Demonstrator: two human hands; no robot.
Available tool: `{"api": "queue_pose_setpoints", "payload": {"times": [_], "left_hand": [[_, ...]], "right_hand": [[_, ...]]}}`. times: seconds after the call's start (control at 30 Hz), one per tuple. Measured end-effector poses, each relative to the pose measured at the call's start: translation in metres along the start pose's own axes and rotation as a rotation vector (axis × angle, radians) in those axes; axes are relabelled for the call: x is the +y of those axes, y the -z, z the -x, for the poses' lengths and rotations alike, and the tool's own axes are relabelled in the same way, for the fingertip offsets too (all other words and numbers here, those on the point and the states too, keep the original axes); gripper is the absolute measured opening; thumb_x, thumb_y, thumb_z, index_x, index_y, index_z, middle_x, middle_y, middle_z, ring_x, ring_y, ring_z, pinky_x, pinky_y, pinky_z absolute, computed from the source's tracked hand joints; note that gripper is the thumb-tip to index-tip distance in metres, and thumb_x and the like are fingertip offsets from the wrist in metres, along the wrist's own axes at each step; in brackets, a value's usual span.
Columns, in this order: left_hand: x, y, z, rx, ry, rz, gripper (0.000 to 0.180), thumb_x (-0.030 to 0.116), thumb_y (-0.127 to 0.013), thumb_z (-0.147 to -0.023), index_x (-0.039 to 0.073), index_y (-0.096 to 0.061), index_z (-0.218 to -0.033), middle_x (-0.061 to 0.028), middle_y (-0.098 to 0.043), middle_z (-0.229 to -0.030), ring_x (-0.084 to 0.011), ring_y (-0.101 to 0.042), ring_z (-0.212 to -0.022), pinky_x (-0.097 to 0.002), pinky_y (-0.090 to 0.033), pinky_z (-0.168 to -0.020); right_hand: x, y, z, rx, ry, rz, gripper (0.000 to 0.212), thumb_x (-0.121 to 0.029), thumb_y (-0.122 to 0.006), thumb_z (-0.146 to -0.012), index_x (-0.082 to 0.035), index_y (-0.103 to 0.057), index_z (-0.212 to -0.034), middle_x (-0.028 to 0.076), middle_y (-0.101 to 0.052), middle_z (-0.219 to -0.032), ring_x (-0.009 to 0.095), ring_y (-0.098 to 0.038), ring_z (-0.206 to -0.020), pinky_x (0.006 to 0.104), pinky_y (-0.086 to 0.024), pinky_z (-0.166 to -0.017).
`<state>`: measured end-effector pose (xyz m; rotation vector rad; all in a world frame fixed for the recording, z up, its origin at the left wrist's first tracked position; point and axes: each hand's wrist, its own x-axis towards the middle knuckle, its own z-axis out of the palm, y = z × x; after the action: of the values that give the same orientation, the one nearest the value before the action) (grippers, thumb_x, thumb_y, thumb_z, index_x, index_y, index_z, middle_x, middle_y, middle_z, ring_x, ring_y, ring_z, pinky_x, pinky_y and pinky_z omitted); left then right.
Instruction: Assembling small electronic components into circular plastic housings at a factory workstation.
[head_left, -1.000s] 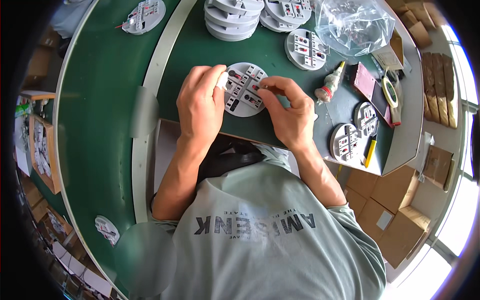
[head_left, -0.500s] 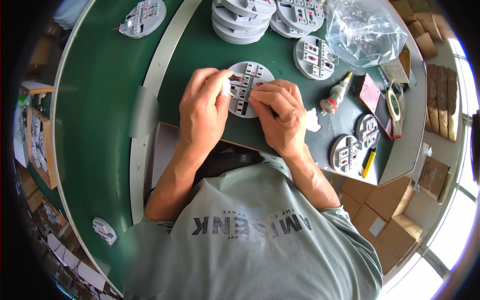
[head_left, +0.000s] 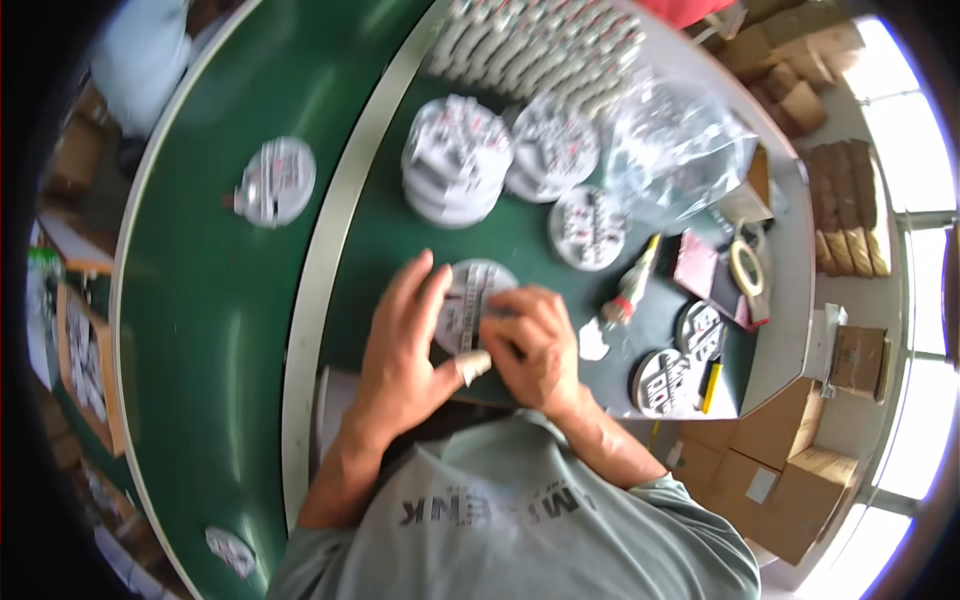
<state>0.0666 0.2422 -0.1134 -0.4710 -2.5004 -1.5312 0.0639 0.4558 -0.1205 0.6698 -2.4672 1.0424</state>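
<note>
A round grey-white disc (head_left: 473,277) with small dark and reddish parts lies on the green worktable in front of me, partly hidden by my hands. My left hand (head_left: 402,345) is open at the disc's left edge, its fingers spread and a white wrap around the thumb. Over the disc's right side, my right hand (head_left: 538,345) has its fingers curled and pinched together; what they hold, if anything, is hidden. Beyond the disc rise a stack of similar discs (head_left: 455,165) and a second, lower pile (head_left: 553,150). A single disc (head_left: 588,230) lies nearer on the right.
Rows of stacked discs (head_left: 540,45) fill the back, beside a clear plastic bag (head_left: 680,150). To the right are a bottle with a yellow tip (head_left: 630,285), a tape roll (head_left: 746,266), a yellow-handled tool (head_left: 712,386) and two discs (head_left: 664,383). A green belt (head_left: 220,350) carries discs on my left.
My left hand has opened, its fingers now spread. My right hand stays curled over the disc. The view has shifted, bringing the rows of discs at the back into sight.
</note>
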Motion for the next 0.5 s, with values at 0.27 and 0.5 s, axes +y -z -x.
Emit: {"api": "queue_pose_setpoints", "payload": {"times": [0.27,0.5], "left_hand": [[0.002,-0.008,-0.002,-0.210,-0.033,-0.366,0.104,0.034,-0.097,-0.068,0.002,-0.048,-0.154,-0.0208,-0.048,-0.160,-0.0428,-0.045,-0.147,-0.0554,-0.036,-0.123],[0.003,-0.012,-0.012,-0.199,-0.038,-0.360,0.104,0.038,-0.098,-0.066,0.002,-0.051,-0.151,-0.0209,-0.049,-0.159,-0.0418,-0.046,-0.147,-0.0562,-0.036,-0.123]], "right_hand": [[0.036,0.072,-0.126,0.342,-0.297,0.084,0.028,-0.009,-0.075,-0.093,-0.002,-0.075,-0.121,0.020,-0.077,-0.114,0.033,-0.075,-0.105,0.0420,-0.058,-0.094],[0.210,0.117,-0.260,0.307,-0.421,0.318,0.037,-0.025,-0.072,-0.093,-0.003,-0.078,-0.122,0.021,-0.080,-0.108,0.031,-0.078,-0.101,0.0371,-0.059,-0.091]]}}
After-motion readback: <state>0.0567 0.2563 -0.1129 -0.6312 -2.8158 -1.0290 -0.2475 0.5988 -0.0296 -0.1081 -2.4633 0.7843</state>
